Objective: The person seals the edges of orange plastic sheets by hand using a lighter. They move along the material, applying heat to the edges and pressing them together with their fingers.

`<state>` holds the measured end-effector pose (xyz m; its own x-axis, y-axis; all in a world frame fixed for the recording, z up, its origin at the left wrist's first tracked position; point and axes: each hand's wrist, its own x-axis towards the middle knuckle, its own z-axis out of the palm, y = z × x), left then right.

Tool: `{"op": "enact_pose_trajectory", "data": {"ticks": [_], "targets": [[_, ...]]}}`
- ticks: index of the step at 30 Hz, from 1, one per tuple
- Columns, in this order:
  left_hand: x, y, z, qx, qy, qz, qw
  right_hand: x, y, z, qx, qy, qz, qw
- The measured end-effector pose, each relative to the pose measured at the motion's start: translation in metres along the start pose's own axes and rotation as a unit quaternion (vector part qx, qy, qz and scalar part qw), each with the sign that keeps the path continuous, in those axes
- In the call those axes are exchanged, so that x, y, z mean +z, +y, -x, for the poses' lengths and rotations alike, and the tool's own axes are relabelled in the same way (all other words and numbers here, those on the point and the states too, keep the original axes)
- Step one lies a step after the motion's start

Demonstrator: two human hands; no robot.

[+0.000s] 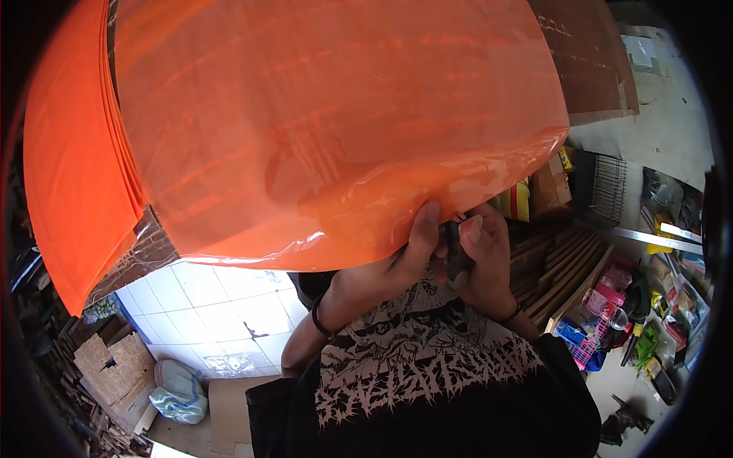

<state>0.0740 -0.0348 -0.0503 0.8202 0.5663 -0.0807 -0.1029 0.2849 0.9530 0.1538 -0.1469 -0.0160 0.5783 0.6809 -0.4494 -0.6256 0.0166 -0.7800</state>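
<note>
A large glossy orange plastic sheet (336,122) fills the upper part of the view. My left hand (408,252) pinches its lower edge, thumb pressed flat on the film. Right beside it, my right hand (489,256) is closed around a small dark tool (456,256) held at the same edge; what kind of tool it is I cannot tell. Both wrists wear thin dark bands. To the left, a stack of more orange sheets (69,183) shows its edges. My black shirt with a white print (427,374) is below the hands.
White floor tiles (206,305) lie below left, with wood scraps and a light bag (179,393). At right are wooden slats (561,267), a wire rack (608,187), a metal bar and several colourful items and tools on the floor. Brown board (592,61) stands top right.
</note>
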Motion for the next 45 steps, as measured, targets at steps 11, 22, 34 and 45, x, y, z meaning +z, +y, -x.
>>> {"op": "enact_pose_trajectory", "data": {"ticks": [11,22,34,45], "targets": [[0.001,-0.008,0.010,0.001,0.040,-0.047,0.998,-0.051,-0.037,-0.028,-0.231,0.206,0.020,0.951],[0.004,-0.011,0.013,-0.040,0.057,-0.001,0.998,-0.050,-0.040,-0.028,-0.210,0.265,0.077,0.938],[0.002,-0.009,0.011,-0.026,0.038,-0.028,0.999,-0.054,-0.035,-0.028,-0.220,0.254,0.089,0.938],[-0.004,-0.002,0.006,-0.037,-0.022,-0.042,0.998,-0.014,-0.007,0.021,0.056,-0.074,0.059,0.994]]}}
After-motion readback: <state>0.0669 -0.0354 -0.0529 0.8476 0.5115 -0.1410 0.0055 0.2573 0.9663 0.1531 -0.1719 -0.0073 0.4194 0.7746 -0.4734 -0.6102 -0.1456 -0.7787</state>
